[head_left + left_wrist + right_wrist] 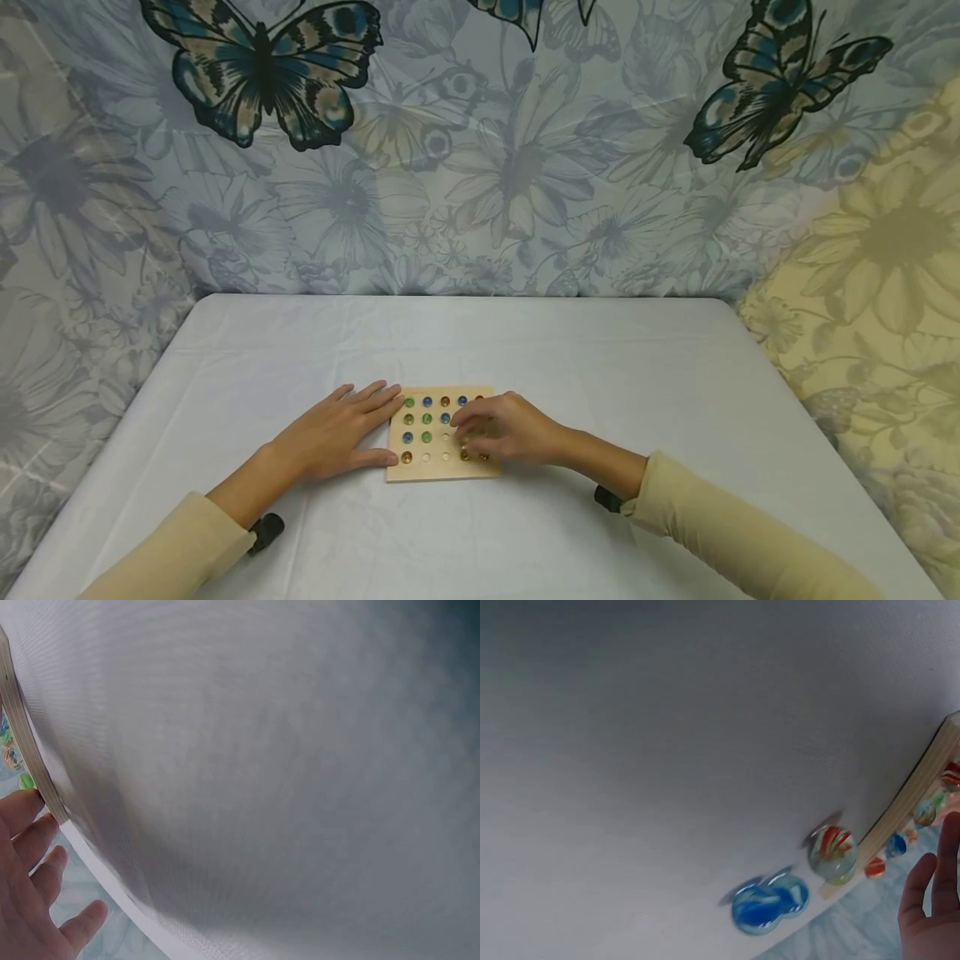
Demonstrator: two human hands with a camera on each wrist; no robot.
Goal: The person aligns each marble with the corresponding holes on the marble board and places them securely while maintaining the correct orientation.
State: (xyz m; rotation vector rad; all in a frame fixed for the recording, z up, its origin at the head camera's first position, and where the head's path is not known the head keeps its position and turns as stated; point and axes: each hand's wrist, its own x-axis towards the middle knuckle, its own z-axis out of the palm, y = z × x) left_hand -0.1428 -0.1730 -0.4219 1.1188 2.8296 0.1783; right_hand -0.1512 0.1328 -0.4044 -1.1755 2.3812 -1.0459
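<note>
A square wooden board [442, 477] lies flat on the table, with rows of coloured glass marbles in its hollows. Along its left edge rests my left hand [339, 429], fingers spread and fairly straight, thumb at the lower left. My right hand [510, 427] is over the board's right half, fingers bent downward, fingertips close to a blue marble [445, 418]. I cannot tell whether a marble is between those fingertips. Beneath the hand, several marbles are partly hidden. Bare hollows show in the two lower rows.
In the right wrist view, a red-streaked marble [834, 853] and two blue marbles [757, 907] lie loose beside the board. A white cloth [300, 333] covers the table. Behind it hangs a flowered fabric [517, 167] with butterflies.
</note>
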